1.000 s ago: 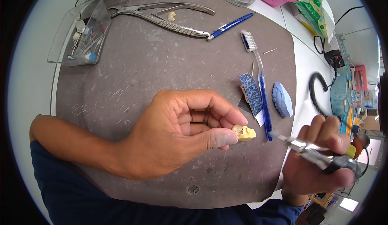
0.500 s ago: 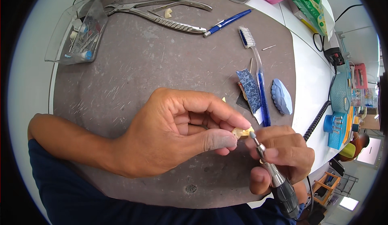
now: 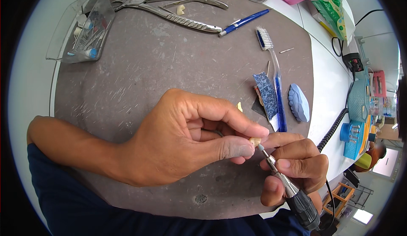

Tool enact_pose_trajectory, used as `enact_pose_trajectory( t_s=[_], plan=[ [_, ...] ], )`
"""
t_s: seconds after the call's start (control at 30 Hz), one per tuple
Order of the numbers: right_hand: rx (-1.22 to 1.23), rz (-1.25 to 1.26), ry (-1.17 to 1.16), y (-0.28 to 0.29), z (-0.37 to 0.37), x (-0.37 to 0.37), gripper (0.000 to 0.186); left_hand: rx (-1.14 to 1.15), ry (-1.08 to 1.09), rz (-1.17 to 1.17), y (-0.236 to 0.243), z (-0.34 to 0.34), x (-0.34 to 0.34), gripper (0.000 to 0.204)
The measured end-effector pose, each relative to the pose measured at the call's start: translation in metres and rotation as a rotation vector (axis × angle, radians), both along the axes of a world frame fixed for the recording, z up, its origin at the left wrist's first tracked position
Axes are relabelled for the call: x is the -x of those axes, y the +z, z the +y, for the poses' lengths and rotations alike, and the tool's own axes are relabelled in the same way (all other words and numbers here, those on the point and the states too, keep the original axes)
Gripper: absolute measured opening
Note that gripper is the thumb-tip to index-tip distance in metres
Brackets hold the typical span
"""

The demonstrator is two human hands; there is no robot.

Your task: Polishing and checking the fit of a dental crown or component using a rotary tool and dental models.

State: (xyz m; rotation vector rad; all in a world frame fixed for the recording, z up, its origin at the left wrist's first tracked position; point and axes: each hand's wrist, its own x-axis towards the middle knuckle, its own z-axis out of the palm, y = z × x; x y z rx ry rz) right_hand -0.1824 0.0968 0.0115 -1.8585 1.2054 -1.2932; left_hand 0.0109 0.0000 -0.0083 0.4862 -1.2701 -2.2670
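Note:
Between the thumb and fingertips of my left hand (image 3: 182,140) is a small cream tooth-shaped piece (image 3: 255,141), mostly covered by the fingers. My right hand (image 3: 296,157) grips a rotary handpiece (image 3: 292,189) with a silver front and a black ribbed body. Its pale grey-blue grinding tip (image 3: 261,148) sits at the lower edge of the piece; whether they touch, I cannot tell. The right fingertips reach in close beside the left ones. A yellow bit (image 3: 240,106) shows behind my left index finger.
Long-handled metal pliers (image 3: 182,19), a cream tooth-like piece (image 3: 181,10) and a blue pen (image 3: 243,22) lie at the far side. Rightward are a toothbrush (image 3: 277,79), a blue patterned strip (image 3: 266,94) and a blue dental cast (image 3: 298,103). A clear box (image 3: 91,36) of small tools stands far left.
The small piece has turned in my left fingers and shows less of itself. The handpiece tip has shifted slightly down and left, to its lower edge. The whole view has shifted a little.

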Motion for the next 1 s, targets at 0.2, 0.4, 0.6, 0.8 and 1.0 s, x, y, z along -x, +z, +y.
enact_pose_trajectory(
  t_s=[0.2, 0.4, 0.6, 0.8, 1.0],
  plan=[
    [-0.028, -0.014, 0.007, 0.0004, 0.002, -0.0006, 0.033, -0.005, 0.003, -0.011, 0.0013, 0.0005, -0.0001, 0.021],
    [-0.004, -0.03, -0.008, -0.0032, 0.0011, -0.0021, 0.032, -0.012, -0.004, -0.011, 0.0022, 0.0005, -0.0003, 0.021],
    [0.011, 0.019, 0.042, -0.0031, -0.0014, 0.002, 0.032, -0.028, -0.01, -0.009, 0.0023, 0.0005, -0.0004, 0.02],
    [-0.04, -0.135, -0.016, -0.0029, 0.003, -0.0015, 0.032, -0.024, -0.019, -0.023, 0.0029, -0.0002, 0.0, 0.021],
    [-0.03, -0.084, 0.015, -0.0029, 0.0009, 0.0009, 0.034, -0.044, -0.04, -0.045, 0.0047, -0.0017, -0.0003, 0.02]
  ],
)
